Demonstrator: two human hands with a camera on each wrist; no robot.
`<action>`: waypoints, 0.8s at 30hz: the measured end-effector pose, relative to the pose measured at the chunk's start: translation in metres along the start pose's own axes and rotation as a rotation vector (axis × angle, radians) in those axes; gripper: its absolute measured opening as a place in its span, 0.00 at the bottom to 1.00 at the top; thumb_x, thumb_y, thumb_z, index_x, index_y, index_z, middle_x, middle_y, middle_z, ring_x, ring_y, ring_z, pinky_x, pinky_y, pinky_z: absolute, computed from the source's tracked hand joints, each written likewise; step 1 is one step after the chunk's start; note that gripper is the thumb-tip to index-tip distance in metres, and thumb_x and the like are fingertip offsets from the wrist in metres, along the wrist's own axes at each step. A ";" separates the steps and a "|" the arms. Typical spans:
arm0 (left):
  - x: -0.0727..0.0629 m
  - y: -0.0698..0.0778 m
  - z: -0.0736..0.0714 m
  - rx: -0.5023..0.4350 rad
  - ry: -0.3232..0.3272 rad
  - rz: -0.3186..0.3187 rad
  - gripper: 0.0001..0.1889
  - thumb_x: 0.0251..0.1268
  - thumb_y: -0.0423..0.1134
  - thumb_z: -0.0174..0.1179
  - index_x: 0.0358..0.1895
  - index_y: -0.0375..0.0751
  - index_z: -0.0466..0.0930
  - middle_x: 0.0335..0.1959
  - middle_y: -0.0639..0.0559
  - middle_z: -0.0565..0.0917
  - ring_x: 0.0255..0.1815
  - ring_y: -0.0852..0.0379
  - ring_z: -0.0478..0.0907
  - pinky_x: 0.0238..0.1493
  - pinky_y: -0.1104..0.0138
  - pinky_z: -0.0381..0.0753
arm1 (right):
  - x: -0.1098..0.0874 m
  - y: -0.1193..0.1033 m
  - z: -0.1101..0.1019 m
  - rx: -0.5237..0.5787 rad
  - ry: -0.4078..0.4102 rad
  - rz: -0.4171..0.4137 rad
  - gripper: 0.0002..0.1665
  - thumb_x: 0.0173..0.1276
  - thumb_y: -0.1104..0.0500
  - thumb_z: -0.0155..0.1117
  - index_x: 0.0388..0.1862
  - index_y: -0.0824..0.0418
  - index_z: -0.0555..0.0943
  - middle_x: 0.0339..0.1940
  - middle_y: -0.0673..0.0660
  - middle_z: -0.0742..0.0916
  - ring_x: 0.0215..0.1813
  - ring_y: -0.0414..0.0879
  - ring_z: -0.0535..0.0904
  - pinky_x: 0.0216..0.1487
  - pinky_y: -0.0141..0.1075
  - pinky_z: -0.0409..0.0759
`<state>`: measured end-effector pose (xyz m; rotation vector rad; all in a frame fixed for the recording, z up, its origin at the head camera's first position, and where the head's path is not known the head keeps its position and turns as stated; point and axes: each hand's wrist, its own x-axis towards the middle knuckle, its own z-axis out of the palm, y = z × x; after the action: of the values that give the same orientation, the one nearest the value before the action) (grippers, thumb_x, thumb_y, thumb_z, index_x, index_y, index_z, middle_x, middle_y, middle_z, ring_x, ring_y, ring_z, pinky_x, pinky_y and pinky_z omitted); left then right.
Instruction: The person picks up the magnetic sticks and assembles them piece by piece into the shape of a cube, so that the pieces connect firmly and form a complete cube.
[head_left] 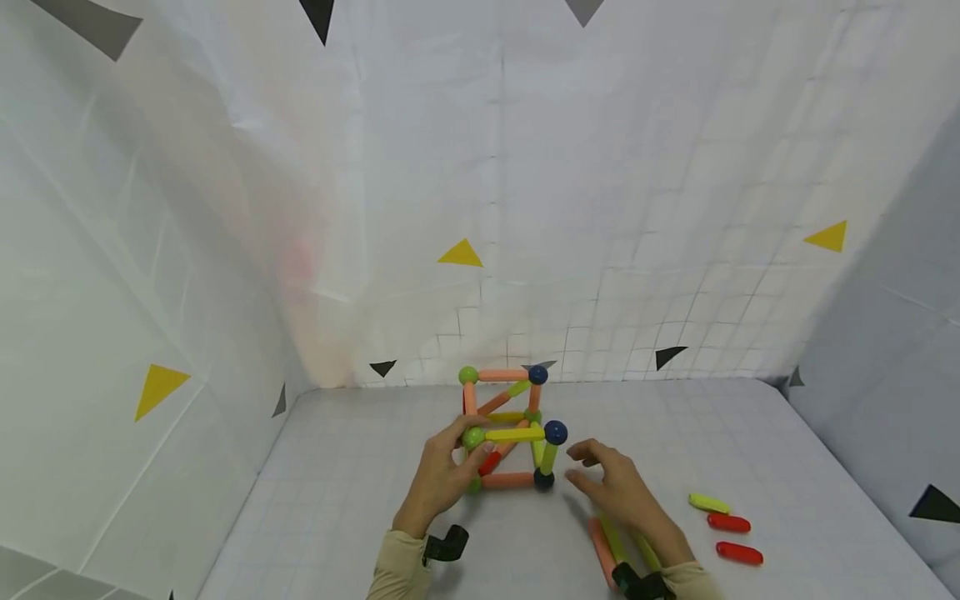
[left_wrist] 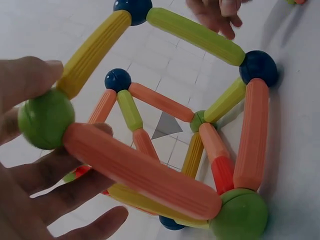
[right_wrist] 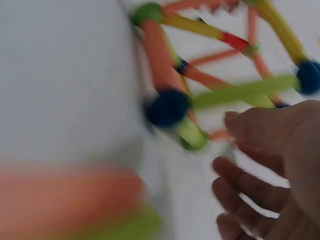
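Note:
A box-like frame of toy building rods and balls (head_left: 513,434) stands on the table, with orange, yellow, lime and red rods joined by green and dark blue balls. My left hand (head_left: 441,475) grips its near left upper corner. In the left wrist view, the thumb lies against a green ball (left_wrist: 46,119) and the fingers reach behind an orange rod (left_wrist: 142,170). To the right of the frame is my right hand (head_left: 618,487), fingers loosely bent and holding nothing. The right wrist view shows its thumb beside a lime rod (right_wrist: 245,91) of the frame.
An orange rod (head_left: 602,554) and lime rods (head_left: 613,540) lie loose by the right wrist, partly hidden by it. Farther right on the table are a lime rod (head_left: 708,503) and two red rods (head_left: 739,553). White sheeting (head_left: 600,167) walls the table at the back and sides.

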<state>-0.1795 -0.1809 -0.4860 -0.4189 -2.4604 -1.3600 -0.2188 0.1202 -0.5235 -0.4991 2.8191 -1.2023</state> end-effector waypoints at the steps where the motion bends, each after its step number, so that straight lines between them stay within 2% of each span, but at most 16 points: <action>1: 0.000 0.000 -0.001 -0.007 -0.001 0.001 0.16 0.76 0.40 0.67 0.62 0.50 0.82 0.59 0.50 0.88 0.54 0.58 0.83 0.59 0.55 0.85 | -0.003 0.004 -0.010 -0.029 -0.010 0.021 0.19 0.74 0.55 0.72 0.60 0.57 0.83 0.56 0.56 0.89 0.58 0.54 0.84 0.58 0.55 0.84; 7: 0.000 0.002 -0.008 -0.019 0.002 -0.012 0.16 0.77 0.44 0.67 0.62 0.48 0.84 0.55 0.54 0.89 0.52 0.59 0.83 0.58 0.55 0.84 | -0.022 0.045 -0.076 -0.241 -0.036 0.132 0.25 0.74 0.53 0.72 0.62 0.68 0.82 0.56 0.67 0.88 0.57 0.65 0.84 0.55 0.61 0.83; 11: -0.002 0.002 -0.011 -0.022 0.010 -0.034 0.15 0.76 0.45 0.67 0.60 0.49 0.85 0.52 0.60 0.88 0.50 0.60 0.83 0.57 0.54 0.84 | -0.036 0.080 -0.107 -0.334 -0.089 0.226 0.28 0.71 0.53 0.74 0.61 0.71 0.81 0.53 0.72 0.88 0.55 0.70 0.83 0.52 0.63 0.81; 16: -0.002 0.002 -0.013 -0.033 0.010 -0.060 0.14 0.75 0.45 0.68 0.59 0.53 0.85 0.51 0.63 0.87 0.51 0.61 0.83 0.59 0.52 0.83 | -0.049 0.111 -0.121 -0.335 -0.167 0.358 0.27 0.69 0.54 0.74 0.60 0.69 0.82 0.51 0.72 0.87 0.53 0.70 0.82 0.51 0.63 0.81; 20: -0.002 0.002 -0.013 -0.031 0.011 -0.056 0.14 0.76 0.45 0.68 0.59 0.50 0.85 0.51 0.63 0.88 0.50 0.61 0.83 0.59 0.50 0.84 | -0.050 0.122 -0.122 -0.303 -0.188 0.388 0.20 0.70 0.57 0.73 0.56 0.67 0.84 0.47 0.66 0.88 0.49 0.62 0.84 0.49 0.60 0.83; 24: -0.001 0.002 -0.011 -0.024 0.004 -0.050 0.15 0.76 0.46 0.67 0.59 0.49 0.86 0.49 0.64 0.87 0.49 0.62 0.83 0.57 0.58 0.83 | -0.050 0.127 -0.119 -0.285 -0.199 0.411 0.16 0.71 0.55 0.73 0.51 0.65 0.86 0.42 0.58 0.89 0.43 0.52 0.84 0.46 0.55 0.84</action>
<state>-0.1760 -0.1895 -0.4791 -0.3626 -2.4694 -1.4096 -0.2253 0.3012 -0.5351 -0.0319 2.7394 -0.6444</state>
